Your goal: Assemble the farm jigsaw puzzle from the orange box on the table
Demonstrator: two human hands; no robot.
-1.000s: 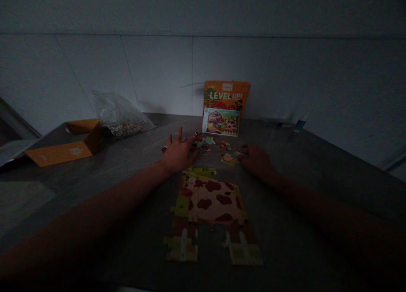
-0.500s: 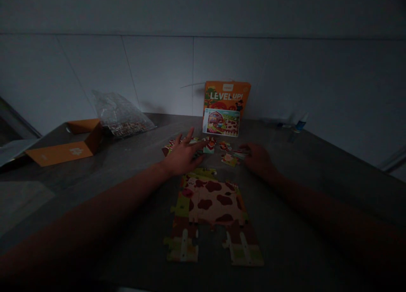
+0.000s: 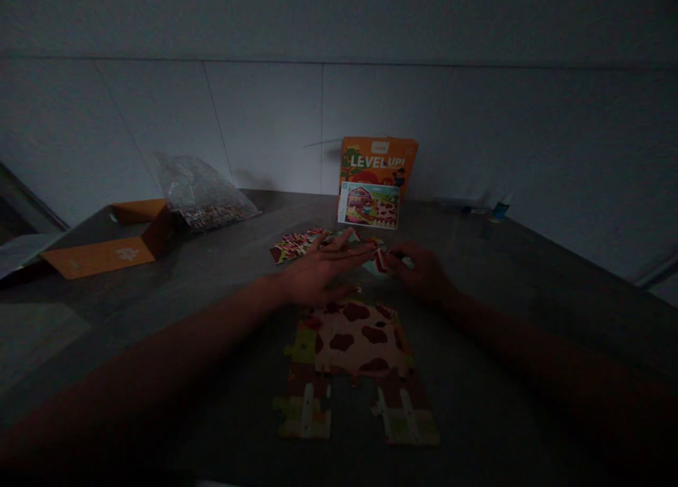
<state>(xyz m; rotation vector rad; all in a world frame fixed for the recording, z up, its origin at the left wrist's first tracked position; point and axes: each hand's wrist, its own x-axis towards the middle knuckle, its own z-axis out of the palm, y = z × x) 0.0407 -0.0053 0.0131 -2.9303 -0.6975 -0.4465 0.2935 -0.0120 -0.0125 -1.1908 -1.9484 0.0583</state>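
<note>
My left hand point(image 3: 320, 269) lies palm down over the loose jigsaw pieces, fingers stretched out and spread. Its fingertips reach a red and pale green puzzle piece point(image 3: 380, 261). On the other side of that piece, my right hand point(image 3: 422, 269) pinches its edge; the fingertips are partly hidden. Left of my left hand is a heap of loose puzzle pieces point(image 3: 291, 245). Nearer me lies a joined part of the puzzle point(image 3: 365, 339) showing a spotted cow, with fence pieces at its lower corners and a gap between them. My left hand covers its top left edge.
An orange box point(image 3: 378, 148) stands against the wall, a farm picture card point(image 3: 369, 206) leaning on it. At left are an open orange box tray point(image 3: 106, 254) and a clear plastic bag point(image 3: 204, 197) of pieces. A small bottle point(image 3: 501, 208) stands far right on the dark table.
My left hand has moved right and slightly nearer me, uncovering the heap. My right hand has shifted slightly left, and the red and pale green piece now shows between both hands.
</note>
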